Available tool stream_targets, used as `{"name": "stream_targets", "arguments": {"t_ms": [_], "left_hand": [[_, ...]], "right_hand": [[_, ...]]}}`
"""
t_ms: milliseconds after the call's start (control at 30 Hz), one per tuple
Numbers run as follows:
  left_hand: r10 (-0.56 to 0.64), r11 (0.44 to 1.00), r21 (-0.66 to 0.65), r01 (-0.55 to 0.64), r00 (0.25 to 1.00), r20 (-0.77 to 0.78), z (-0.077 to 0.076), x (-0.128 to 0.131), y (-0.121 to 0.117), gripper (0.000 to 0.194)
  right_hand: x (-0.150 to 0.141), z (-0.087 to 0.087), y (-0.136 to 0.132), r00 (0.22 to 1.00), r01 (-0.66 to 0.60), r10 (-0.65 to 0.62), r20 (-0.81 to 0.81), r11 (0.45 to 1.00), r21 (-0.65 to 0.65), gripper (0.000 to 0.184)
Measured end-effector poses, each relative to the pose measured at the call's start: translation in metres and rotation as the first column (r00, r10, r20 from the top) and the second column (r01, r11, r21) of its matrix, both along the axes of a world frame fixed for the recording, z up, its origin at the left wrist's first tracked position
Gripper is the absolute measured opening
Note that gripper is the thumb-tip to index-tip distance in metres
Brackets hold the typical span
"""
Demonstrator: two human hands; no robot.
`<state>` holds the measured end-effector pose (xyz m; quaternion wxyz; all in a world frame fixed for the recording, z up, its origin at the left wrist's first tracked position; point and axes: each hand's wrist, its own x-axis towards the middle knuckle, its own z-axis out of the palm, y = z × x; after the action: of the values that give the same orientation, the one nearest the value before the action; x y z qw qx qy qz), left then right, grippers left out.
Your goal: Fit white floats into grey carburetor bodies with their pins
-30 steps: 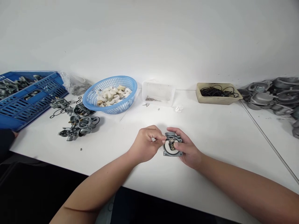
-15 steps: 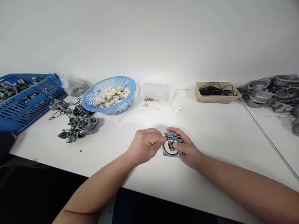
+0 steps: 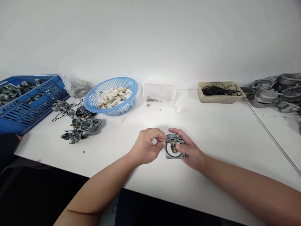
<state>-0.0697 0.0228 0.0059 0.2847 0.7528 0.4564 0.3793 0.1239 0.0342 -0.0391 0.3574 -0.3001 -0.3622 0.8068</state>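
My right hand (image 3: 191, 151) grips a grey die-cast carburetor body (image 3: 174, 147) by its right side, with a black O-ring seated in its round face. My left hand (image 3: 145, 146) is close against the body's left edge. Its thumb and forefinger pinch a thin metal pin (image 3: 164, 141) at the brass parts in the centre. The pin is too fine to make out in detail, and my fingers hide part of it.
Behind my hands stand a blue basket (image 3: 110, 96) of white plastic parts, a clear box (image 3: 159, 94) of thin pins, and a beige tray (image 3: 219, 92) of black O-rings. Carburetors (image 3: 80, 124) lie left; a blue crate (image 3: 30, 103) has a co-worker's hand (image 3: 19, 137) at it. Grey castings (image 3: 272, 92) lie right.
My left fingers have opened from a closed curl into a pinch at the carburetor, with the thin pin now showing. The whole view has shifted slightly.
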Motion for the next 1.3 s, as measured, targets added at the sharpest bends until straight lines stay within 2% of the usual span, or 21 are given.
{"name": "stream_targets", "arguments": {"t_ms": [167,333,467,567,633,733,833,933,1000,1067,1133,1200,1233,1267,1300], "left_hand": [[0.016,0.992,0.129,-0.004,0.996,-0.093,-0.001,0.001,0.000,0.012],[-0.014,0.995,0.100,0.022,0.997,-0.081,0.002,0.000,0.000,0.012],[-0.026,0.964,0.258,0.060,0.991,-0.134,0.003,0.002,-0.001,0.014],[-0.010,0.961,0.274,0.044,0.992,-0.125,0.002,0.006,-0.005,0.013],[0.015,0.980,0.201,0.002,0.997,-0.082,0.000,0.009,-0.007,0.012],[0.066,0.995,-0.086,-0.059,0.995,0.077,-0.002,0.013,-0.011,0.007],[0.143,0.942,-0.330,-0.059,0.961,0.238,-0.004,0.016,-0.011,0.008],[0.179,0.892,-0.452,0.005,0.914,0.364,-0.005,0.017,-0.010,0.010],[0.190,0.877,-0.480,0.018,0.905,0.381,-0.005,0.018,-0.011,0.009],[0.184,0.924,-0.377,-0.068,0.942,0.281,-0.007,0.019,-0.013,0.006],[0.169,0.983,-0.098,-0.158,0.979,0.117,-0.008,0.019,-0.015,0.005],[0.159,0.970,0.190,-0.153,0.987,-0.016,-0.009,0.018,-0.015,0.010],[0.154,0.958,0.253,-0.137,0.987,-0.048,-0.008,0.018,-0.015,0.011],[0.142,0.962,0.244,-0.125,0.988,-0.055,-0.008,0.017,-0.015,0.012],[0.128,0.978,0.174,-0.119,0.991,-0.041,-0.007,0.016,-0.014,0.012]], "right_hand": [[0.000,-0.001,0.000,1.000,-0.028,0.028,0.002,0.999,0.015,0.051],[0.000,0.000,0.000,0.998,-0.057,0.057,-0.024,0.998,0.030,0.048],[0.000,0.000,0.001,0.999,-0.029,0.029,-0.024,1.000,-0.005,0.045],[-0.002,0.001,0.000,1.000,0.005,-0.005,0.009,1.000,-0.011,0.046],[-0.003,0.002,-0.001,0.999,0.021,-0.020,0.034,1.000,-0.010,0.046],[-0.004,0.002,-0.003,0.996,0.036,-0.038,0.082,0.999,0.017,0.046],[-0.004,0.001,-0.003,0.988,0.048,-0.058,0.143,0.996,0.071,0.044],[-0.003,-0.001,-0.004,0.982,0.048,-0.066,0.176,0.993,0.104,0.044],[-0.003,-0.001,-0.004,0.980,0.049,-0.070,0.186,0.992,0.113,0.043],[-0.004,-0.001,-0.004,0.979,0.056,-0.076,0.187,0.992,0.110,0.043],[-0.005,-0.001,-0.003,0.981,0.069,-0.087,0.173,0.992,0.110,0.042],[-0.006,0.000,-0.003,0.984,0.072,-0.088,0.152,0.992,0.105,0.042],[-0.006,0.001,-0.003,0.986,0.067,-0.081,0.146,0.993,0.099,0.043],[-0.007,0.001,-0.003,0.987,0.061,-0.073,0.144,0.994,0.090,0.043],[-0.007,0.001,-0.003,0.987,0.058,-0.070,0.145,0.995,0.083,0.044]]}}
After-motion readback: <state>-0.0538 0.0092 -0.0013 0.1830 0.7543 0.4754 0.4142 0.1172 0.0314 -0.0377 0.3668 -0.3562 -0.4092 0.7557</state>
